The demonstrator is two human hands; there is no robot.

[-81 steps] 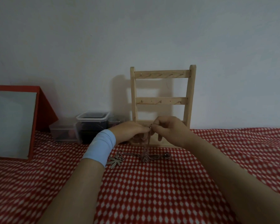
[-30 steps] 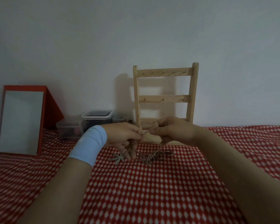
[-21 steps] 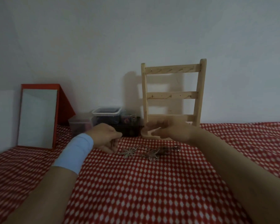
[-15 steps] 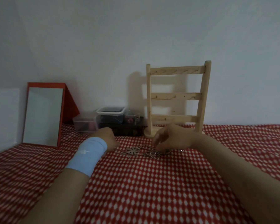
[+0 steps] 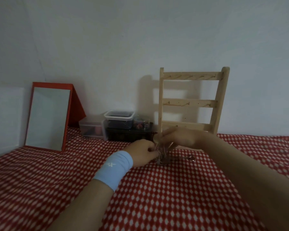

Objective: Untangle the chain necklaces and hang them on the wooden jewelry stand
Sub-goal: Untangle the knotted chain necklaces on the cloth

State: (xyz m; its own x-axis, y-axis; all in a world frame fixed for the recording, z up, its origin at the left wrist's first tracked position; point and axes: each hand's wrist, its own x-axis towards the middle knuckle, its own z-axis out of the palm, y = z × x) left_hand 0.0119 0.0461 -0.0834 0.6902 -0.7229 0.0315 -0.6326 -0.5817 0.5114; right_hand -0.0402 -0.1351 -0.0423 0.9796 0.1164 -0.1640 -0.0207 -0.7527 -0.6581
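Note:
A tangle of thin chain necklaces point(image 5: 167, 155) lies on the red checked cloth point(image 5: 157, 197) in front of the wooden jewelry stand point(image 5: 190, 102). My left hand point(image 5: 142, 154), with a light blue wristband, pinches the chains at their left side. My right hand point(image 5: 178, 139) pinches strands from above and lifts them a little off the cloth. A small ring or clasp point(image 5: 191, 158) trails to the right of the tangle. The stand's three rungs carry nothing.
A red-framed mirror point(image 5: 48, 117) leans at the back left. Clear plastic boxes point(image 5: 118, 119) and a dark box point(image 5: 128, 135) stand against the wall, just left of the stand. The wall runs close behind everything.
Both hands let the chains down onto the cloth and drew apart, then came back together on the tangle. The right hand now lifts strands again. The view has shifted left.

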